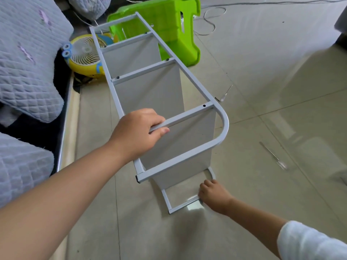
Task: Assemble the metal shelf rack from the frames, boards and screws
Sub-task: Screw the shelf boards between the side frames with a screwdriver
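Our left hand (pixel 138 133) grips a crossbar of the rack (pixel 161 102), fingers curled round it; our right hand (pixel 214 196) clamps the lower frame (pixel 170 202) on the floor (pixel 262 72). Three boards show between two frames. Open tile lies rightward, with two screwdrivers (pixel 274 156).

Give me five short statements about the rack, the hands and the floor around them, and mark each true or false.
1. The left hand grips a crossbar of the upper frame. True.
2. The right hand holds a screwdriver. False: it grips the lower frame at the floor.
3. A green stool lies behind the rack. True.
4. Both screwdrivers lie on the boards. False: they lie on the floor tiles.
5. The fan is red. False: yellow and blue.
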The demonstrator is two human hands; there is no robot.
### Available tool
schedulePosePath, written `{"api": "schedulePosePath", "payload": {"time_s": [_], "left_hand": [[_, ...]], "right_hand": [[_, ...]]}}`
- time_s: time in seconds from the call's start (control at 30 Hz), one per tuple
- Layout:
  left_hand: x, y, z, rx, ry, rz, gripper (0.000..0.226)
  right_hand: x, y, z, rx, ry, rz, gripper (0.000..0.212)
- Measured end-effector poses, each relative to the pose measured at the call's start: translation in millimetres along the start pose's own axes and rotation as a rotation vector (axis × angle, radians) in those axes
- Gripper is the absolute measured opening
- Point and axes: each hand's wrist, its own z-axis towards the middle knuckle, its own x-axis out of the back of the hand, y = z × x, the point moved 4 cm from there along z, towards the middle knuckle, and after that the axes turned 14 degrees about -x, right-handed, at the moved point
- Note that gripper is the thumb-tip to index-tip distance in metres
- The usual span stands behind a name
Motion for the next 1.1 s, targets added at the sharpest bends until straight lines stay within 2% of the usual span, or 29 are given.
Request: {"api": "schedulePosePath", "payload": {"time_s": [0.17, 0.23, 0.37, 0.43, 0.47, 0.53, 0.63, 0.73, 0.8, 0.93, 1.1], "left_hand": [[7, -18, 10, -0.031, -0.021, 0.019, 0.059], [9, -25, 16, -0.038, -0.032, 0.063, 0.061], [12, -42, 26, 0.013, -0.065, 0.14, 0.049], [15, -52, 30, 0.043, -0.045, 0.12, 0.046], [16, -57, 31, 0.054, -0.035, 0.113, 0.042], [16, -63, 33, 0.064, -0.02, 0.096, 0.028], [14, -66, 33, 0.069, 0.0, 0.079, 0.022], [11, -68, 33, 0.087, -0.011, 0.065, 0.023], [11, -69, 36, 0.101, -0.068, 0.065, 0.022], [11, -67, 48, 0.079, -0.266, 0.173, 0.041], [16, -62, 68, 0.0, -0.437, 0.192, 0.033]], "right_hand": [[19, -8, 25, -0.087, 0.001, 0.051, 0.038], [27, -7, 43, -0.104, 0.052, 0.028, 0.039], [37, -11, 73, -0.13, 0.128, -0.006, 0.04], [50, -16, 78, -0.172, 0.127, -0.023, 0.031], [54, -18, 79, -0.19, 0.097, -0.014, 0.025], [54, -19, 82, -0.194, 0.141, 0.014, 0.017], [43, -15, 81, -0.199, 0.009, 0.056, 0.027], [53, 0, 72, -0.155, -0.012, 0.124, 0.034], [70, 20, 66, -0.163, 0.017, 0.132, 0.037], [125, 66, 57, -0.241, 0.044, 0.037, 0.033], [186, 106, 46, -0.376, -0.056, -0.156, 0.031]]}}
